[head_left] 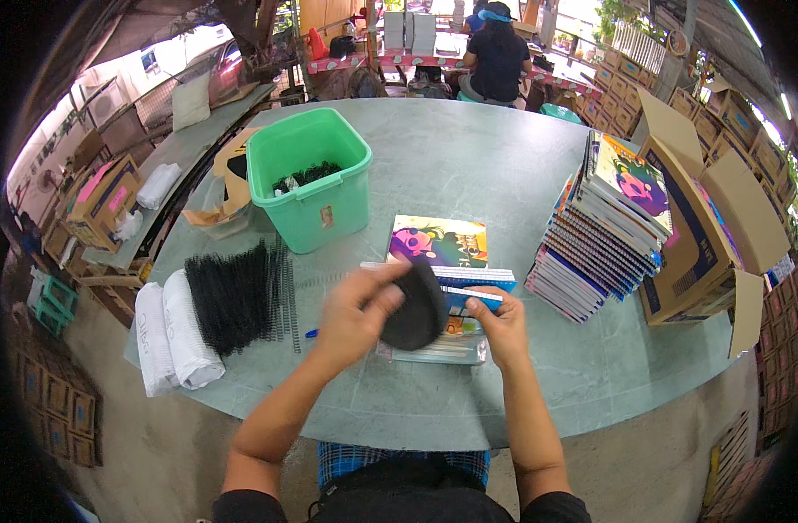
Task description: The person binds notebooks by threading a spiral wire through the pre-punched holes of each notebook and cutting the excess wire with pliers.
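My left hand (pixel 364 301), blurred by motion, pinches a dark rounded piece (pixel 416 307) whose kind I cannot make out. It hangs in front of the notebooks and hides part of them. My right hand (pixel 501 327), thumb on top, grips the right end of a blue notebook (pixel 477 295) with a pale page edge. Beneath and behind that lie more notebooks, the farthest with a colourful illustrated cover (pixel 442 240). Left of my left hand lies a thick row of black spiral binding coils (pixel 237 296), with a blue pen tip (pixel 312 333) close to my wrist.
A green plastic bin (pixel 329 209) holding black coils stands at the back left, beside a torn carton (pixel 216 213). White wrapped rolls (pixel 176 336) lie at the left edge. At right are a tall notebook stack (pixel 595 235) and an open cardboard box (pixel 691 270). Another person (pixel 499 61) sits beyond.
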Tool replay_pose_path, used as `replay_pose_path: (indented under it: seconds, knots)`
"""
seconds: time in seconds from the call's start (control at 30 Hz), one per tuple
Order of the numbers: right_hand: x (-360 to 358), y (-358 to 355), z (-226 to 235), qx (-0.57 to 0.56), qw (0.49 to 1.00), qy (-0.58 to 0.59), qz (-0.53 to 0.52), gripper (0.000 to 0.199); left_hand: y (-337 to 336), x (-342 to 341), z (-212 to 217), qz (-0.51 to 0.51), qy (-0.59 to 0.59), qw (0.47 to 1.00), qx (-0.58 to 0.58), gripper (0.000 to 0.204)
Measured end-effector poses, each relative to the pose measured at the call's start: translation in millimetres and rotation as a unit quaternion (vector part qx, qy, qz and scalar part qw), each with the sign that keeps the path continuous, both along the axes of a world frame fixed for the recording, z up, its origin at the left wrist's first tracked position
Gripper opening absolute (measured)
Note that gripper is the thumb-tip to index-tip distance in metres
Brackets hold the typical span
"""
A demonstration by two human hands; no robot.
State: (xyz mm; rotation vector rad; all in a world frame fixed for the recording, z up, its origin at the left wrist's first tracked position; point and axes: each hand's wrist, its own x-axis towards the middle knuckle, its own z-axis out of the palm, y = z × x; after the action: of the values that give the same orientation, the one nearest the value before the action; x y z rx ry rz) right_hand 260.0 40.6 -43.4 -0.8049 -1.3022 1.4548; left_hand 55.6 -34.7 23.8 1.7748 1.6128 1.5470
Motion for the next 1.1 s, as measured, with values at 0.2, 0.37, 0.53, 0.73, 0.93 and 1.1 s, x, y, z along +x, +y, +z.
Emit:
replay_pose_path:
  seconds: [0.2,0.37,0.53,0.73,0.93,1.1]
  knots:
    - [4,1,3,0.016,0.996,0.069,0.048,0.046,-3,7,-8,-0.191,0.195,0.948,-0.163,0.031]
    - [1,-6,10,-0.011,0.999,0.032,0.01,0.065,3,25,-6,0.021,0.021,0.998,0.057,0.03]
    - [1,1,-8,-0.038,0.998,0.016,-0.045,0.063,3,33,-1,-0.006,-0.016,0.998,0.06,0.031]
    - [0,-2,-4,-0.048,0.998,0.032,-0.036,0.058,9,36,-14,-0.1,0.059,0.993,-0.004,0.033]
    - [7,1,1,0.083,0.989,-0.124,0.011,0.028,-20,53,-81,-0.211,0.101,0.96,-0.154,0.032]
    - [2,-6,7,0.09,0.995,0.027,0.021,0.016,-32,43,-93,-0.089,0.265,0.96,-0.004,0.029]
